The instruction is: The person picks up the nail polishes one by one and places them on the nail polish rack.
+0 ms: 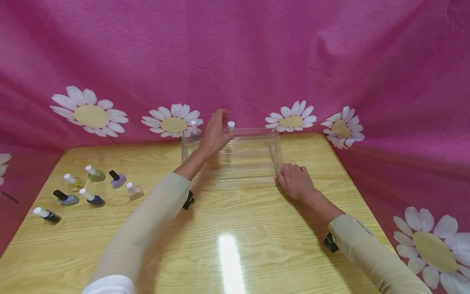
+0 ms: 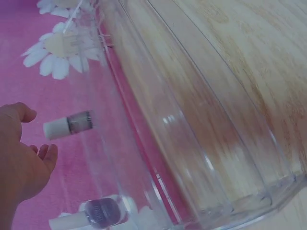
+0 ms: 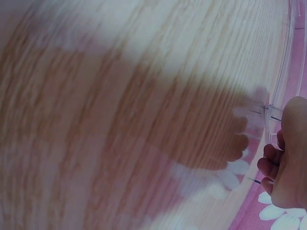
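Note:
A clear stepped display rack [image 1: 253,131] stands at the back of the table. On its top tier is a small nail polish bottle with a white cap [image 2: 56,128]. My left hand [image 1: 216,134] reaches over the rack; in the left wrist view its fingers and thumb are spread around that cap with a gap on both sides. A second nail polish bottle [image 2: 103,212], greyish purple with a white cap, stands farther left on the same tier. At the rack's right front corner, my right hand [image 1: 296,181] holds the side edge with curled fingers.
Several nail polish bottles stand on the table's left, among them a green one [image 1: 96,174], a lilac one [image 1: 118,181] and a dark blue one [image 1: 96,200]. A pink curtain with daisies [image 1: 235,61] hangs right behind the wooden table [image 1: 279,245].

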The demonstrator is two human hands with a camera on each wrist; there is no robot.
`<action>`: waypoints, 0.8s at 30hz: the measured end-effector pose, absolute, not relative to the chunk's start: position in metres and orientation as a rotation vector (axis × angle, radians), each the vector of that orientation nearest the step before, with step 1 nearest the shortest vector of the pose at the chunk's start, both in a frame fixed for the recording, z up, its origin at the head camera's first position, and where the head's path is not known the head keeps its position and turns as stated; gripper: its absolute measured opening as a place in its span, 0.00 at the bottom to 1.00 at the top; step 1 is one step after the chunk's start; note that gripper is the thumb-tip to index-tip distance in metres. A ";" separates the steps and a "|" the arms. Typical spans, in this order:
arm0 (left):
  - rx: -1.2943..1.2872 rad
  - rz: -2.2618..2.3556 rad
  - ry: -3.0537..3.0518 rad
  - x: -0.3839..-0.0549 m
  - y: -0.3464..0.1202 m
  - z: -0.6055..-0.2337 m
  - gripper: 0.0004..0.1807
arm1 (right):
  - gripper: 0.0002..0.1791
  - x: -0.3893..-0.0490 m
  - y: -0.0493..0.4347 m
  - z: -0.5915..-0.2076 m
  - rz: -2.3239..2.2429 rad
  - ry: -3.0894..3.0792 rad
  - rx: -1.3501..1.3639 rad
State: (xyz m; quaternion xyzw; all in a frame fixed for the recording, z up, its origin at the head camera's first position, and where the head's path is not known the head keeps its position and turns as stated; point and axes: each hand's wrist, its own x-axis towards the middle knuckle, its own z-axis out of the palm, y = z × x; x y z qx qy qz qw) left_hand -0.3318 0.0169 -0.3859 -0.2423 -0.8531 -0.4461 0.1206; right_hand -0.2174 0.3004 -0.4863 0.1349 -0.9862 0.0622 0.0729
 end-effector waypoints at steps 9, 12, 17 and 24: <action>-0.795 -1.367 -2.396 -0.307 -0.001 -0.371 0.26 | 0.17 -0.217 0.300 -0.486 0.180 -2.969 0.413; -0.804 -1.381 -2.393 -0.298 -0.012 -0.370 0.26 | 0.16 -0.217 0.300 -0.487 0.188 -2.975 0.409; -0.790 -1.361 -2.403 -0.283 -0.036 -0.370 0.28 | 0.16 -0.217 0.299 -0.487 0.196 -2.977 0.409; -0.788 -1.438 -2.388 -0.268 -0.071 -0.375 0.29 | 0.17 -0.219 0.301 -0.490 0.189 -2.977 0.388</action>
